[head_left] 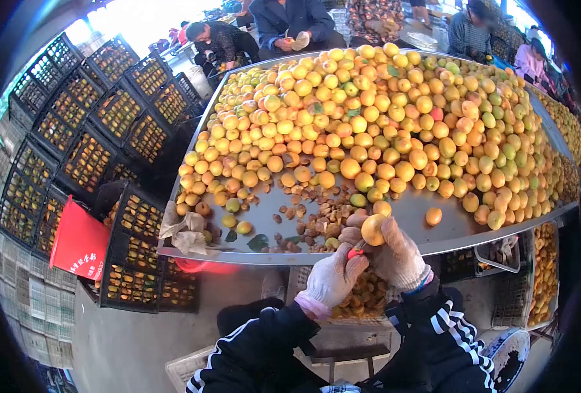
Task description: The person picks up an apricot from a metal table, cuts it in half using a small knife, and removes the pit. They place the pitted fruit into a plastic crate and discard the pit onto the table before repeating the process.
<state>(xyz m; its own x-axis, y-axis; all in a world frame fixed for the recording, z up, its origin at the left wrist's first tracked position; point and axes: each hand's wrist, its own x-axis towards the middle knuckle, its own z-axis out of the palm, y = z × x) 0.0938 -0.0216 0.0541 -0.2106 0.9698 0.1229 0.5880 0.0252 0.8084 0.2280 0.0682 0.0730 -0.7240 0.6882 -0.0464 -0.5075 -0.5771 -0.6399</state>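
Observation:
My left hand (pixel 331 280), in a whitish glove, is closed on a small tool with a red handle (pixel 355 252) at the near edge of the metal table (pixel 274 229). The tool's thin metal part points toward an orange-yellow fruit (pixel 373 230). Gloved too, my right hand (pixel 401 257) grips that fruit just right of the tool. Whether the tool touches the fruit is hard to tell. Behind both hands lies a big heap of similar fruit (pixel 369 124). Pits and scraps (pixel 323 219) are scattered left of the held fruit. One loose fruit (pixel 433 216) lies to the right.
Stacked black crates (pixel 117 114) of fruit stand left, near a red bucket (pixel 79 239). A crate (pixel 362 298) of fruit sits below my hands, another (pixel 543 275) at the right. A crumpled cloth (pixel 189 232) lies on the table's left corner. Several people sit across the table.

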